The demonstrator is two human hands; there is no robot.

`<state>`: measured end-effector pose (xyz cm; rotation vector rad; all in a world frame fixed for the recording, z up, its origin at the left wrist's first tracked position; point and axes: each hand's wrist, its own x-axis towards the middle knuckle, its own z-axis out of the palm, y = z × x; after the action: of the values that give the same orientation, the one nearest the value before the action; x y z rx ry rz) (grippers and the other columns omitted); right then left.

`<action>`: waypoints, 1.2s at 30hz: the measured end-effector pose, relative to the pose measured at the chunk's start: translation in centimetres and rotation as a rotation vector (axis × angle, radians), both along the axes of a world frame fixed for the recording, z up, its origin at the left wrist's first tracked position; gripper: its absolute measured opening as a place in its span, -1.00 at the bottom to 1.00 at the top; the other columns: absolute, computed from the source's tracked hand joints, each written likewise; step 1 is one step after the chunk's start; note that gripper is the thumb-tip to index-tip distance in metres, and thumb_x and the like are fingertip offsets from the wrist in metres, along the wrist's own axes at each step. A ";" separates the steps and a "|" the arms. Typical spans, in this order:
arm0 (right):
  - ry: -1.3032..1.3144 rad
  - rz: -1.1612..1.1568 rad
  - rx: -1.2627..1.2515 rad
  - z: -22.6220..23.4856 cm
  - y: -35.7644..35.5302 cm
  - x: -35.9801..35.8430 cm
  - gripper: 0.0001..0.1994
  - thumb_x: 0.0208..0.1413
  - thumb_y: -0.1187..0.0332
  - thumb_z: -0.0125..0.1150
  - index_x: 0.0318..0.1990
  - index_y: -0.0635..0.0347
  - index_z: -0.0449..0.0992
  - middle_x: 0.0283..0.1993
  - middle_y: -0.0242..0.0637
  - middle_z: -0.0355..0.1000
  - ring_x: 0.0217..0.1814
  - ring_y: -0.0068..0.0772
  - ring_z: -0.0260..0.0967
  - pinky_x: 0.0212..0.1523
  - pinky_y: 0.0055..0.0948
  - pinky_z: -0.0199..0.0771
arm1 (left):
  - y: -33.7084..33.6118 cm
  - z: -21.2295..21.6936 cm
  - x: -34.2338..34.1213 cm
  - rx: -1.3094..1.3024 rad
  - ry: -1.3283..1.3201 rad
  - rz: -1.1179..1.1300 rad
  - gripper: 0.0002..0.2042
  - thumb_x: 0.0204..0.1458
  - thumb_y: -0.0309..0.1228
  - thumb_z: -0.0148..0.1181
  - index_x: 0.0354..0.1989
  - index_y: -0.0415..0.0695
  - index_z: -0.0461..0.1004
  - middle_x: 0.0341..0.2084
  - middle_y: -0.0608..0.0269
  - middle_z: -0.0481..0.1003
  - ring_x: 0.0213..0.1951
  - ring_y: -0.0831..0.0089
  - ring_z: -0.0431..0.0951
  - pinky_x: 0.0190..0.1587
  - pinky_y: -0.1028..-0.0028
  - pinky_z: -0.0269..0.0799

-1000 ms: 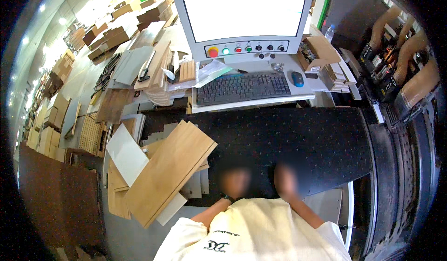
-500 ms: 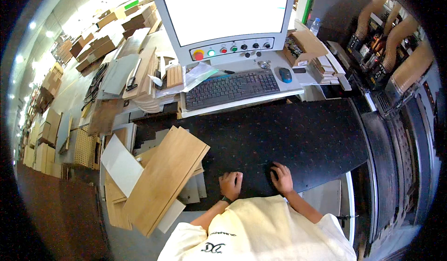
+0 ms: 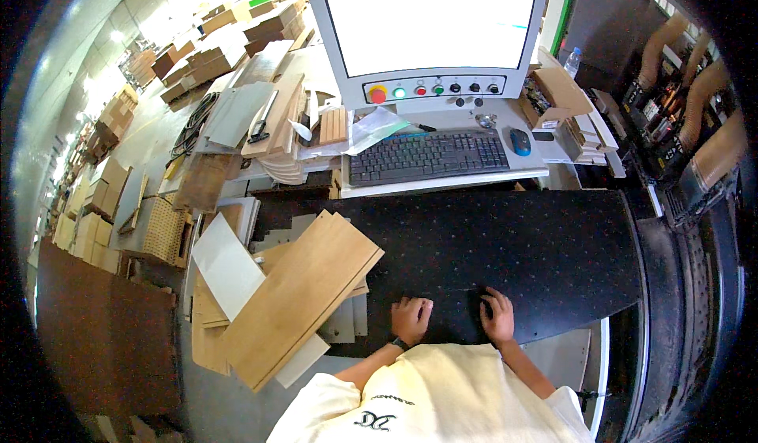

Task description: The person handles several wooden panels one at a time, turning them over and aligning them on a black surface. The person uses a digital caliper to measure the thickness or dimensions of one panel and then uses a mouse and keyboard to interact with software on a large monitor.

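Observation:
My left hand (image 3: pixel 411 320) rests on the black speckled tabletop (image 3: pixel 505 238), its fingers curled under in a loose fist and a dark band at the wrist. Nothing shows in it. A short way to the right, my right hand (image 3: pixel 497 317) lies on the same surface, fingers bent but apart, holding nothing visible. Left of my left hand, a long wood-toned panel (image 3: pixel 304 297) lies slanted over a pile of boards. A white board (image 3: pixel 227 265) sticks out beside it.
Beyond the tabletop stand a keyboard (image 3: pixel 430 157), a blue-black mouse (image 3: pixel 519 142) and a monitor (image 3: pixel 430 28) with buttons below its screen. An open cardboard box (image 3: pixel 557 99) is at right. Machinery with ribbed hoses (image 3: pixel 662 56) fills the far right. Stacked boards (image 3: pixel 276 131) stand at left.
The whole scene has shifted rightward in the picture as my view turned slightly left. Both hands stay at nearly the same places on the tabletop.

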<state>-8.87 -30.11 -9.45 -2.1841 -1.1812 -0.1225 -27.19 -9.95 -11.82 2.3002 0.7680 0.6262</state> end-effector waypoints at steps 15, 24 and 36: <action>0.002 -0.021 0.006 -0.7 -0.8 0.3 -0.75 0.11 0.44 0.38 -0.04 0.17 0.59 0.21 -0.12 0.52 0.16 0.06 0.48 0.17 -0.05 0.48 | 0.1 -1.5 -0.1 -0.122 -0.012 -0.063 -0.77 0.28 -0.20 0.13 -0.23 0.02 0.69 -0.30 0.19 0.67 -0.20 0.04 0.57 -0.12 -0.01 0.34; -0.008 0.003 -0.013 -1.2 -1.3 0.8 -0.75 0.26 0.33 0.27 0.04 0.16 0.52 0.28 -0.15 0.44 0.20 -0.03 0.44 0.25 -0.09 0.44 | 0.4 -1.3 0.5 0.058 -0.046 -0.111 -0.66 0.39 -0.22 -0.05 -0.19 -0.10 0.67 -0.42 0.22 0.67 -0.34 0.17 0.61 -0.11 0.21 0.42; -0.035 -0.022 -0.013 -1.6 -0.9 0.3 -0.77 0.27 0.35 0.27 0.02 0.16 0.53 0.30 -0.18 0.43 0.20 -0.10 0.44 0.25 -0.14 0.44 | 2.3 -3.6 -0.2 0.041 -0.008 -0.192 -0.65 0.40 -0.15 0.03 -0.15 -0.14 0.66 -0.33 0.04 0.67 -0.26 0.06 0.63 -0.11 0.12 0.52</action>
<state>-8.59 -31.04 -11.03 -2.2152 -1.1809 -0.1632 -27.41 -7.66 -15.42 2.3719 0.5259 0.5679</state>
